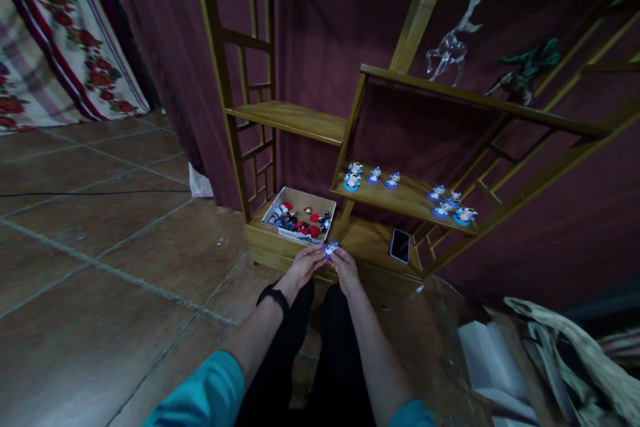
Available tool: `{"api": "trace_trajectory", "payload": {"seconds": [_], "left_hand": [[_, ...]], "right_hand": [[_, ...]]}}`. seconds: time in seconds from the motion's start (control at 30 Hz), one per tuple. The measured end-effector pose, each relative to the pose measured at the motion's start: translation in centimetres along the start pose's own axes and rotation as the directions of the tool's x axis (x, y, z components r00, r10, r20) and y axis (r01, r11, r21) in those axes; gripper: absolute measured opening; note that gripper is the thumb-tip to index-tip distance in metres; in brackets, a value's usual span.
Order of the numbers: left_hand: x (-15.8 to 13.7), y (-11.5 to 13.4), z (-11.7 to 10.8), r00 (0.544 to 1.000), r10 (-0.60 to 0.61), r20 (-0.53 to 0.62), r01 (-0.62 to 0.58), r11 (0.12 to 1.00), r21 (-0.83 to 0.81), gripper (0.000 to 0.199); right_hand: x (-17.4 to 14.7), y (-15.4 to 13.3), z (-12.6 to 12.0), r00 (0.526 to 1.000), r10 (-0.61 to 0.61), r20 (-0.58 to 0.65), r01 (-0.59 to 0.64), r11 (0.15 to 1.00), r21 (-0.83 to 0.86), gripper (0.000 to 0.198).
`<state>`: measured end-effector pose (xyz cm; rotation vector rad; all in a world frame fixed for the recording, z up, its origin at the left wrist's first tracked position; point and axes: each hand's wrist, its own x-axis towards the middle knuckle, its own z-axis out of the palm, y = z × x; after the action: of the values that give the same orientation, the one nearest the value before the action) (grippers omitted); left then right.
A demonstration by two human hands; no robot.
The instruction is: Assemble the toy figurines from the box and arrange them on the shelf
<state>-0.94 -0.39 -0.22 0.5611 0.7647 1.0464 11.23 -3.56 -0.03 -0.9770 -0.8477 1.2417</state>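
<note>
Between my two hands is a small purple and white figurine [331, 250] on a round base. My left hand [307, 261] grips it from the left side, fingertips at its base. From the right, the fingers of my right hand [345, 265] close on the same figurine. Just beyond my hands, a shallow open box [306, 197] of red, black and white figurines stands on the lowest shelf. Similar purple figurines [393, 180] and blue-based figurines [352, 181] stand in groups on the shelf above.
A phone [400, 245] lies on the lowest shelf at right. A clear deer figurine [450, 47] and a dark green statue [530, 70] stand on the top shelf. An upper left shelf [290, 119] juts out. White packaging [493, 360] and cloth [580, 340] lie on the floor at right.
</note>
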Motion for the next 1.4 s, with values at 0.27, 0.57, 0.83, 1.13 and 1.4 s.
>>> {"api": "trace_trajectory", "payload": {"seconds": [0.27,0.57,0.83,1.13,1.4], "left_hand": [[0.1,0.0,-0.2,0.999,0.03,0.041,-0.03,1.0,-0.002,0.036],[0.1,0.4,-0.2,0.999,0.036,0.026,-0.036,0.999,-0.022,0.031],[0.0,0.6,-0.2,0.998,0.05,0.049,-0.049,0.999,-0.015,0.032],[0.1,0.4,-0.2,1.0,0.018,0.025,-0.018,1.0,0.005,0.027],[0.3,0.1,-0.2,1.0,-0.011,-0.019,0.011,1.0,0.014,0.019]], "right_hand": [[0.3,0.5,-0.1,1.0,0.008,0.002,-0.008,1.0,0.019,0.035],[0.0,0.1,0.0,0.999,-0.034,-0.002,0.034,0.996,-0.082,0.035],[0.1,0.2,0.1,0.995,-0.097,-0.015,0.095,0.991,-0.098,0.028],[0.2,0.6,-0.1,0.997,-0.07,-0.039,0.066,0.993,-0.098,0.032],[0.4,1.1,-0.4,0.997,0.01,-0.082,-0.015,0.998,-0.059,0.036]]}}
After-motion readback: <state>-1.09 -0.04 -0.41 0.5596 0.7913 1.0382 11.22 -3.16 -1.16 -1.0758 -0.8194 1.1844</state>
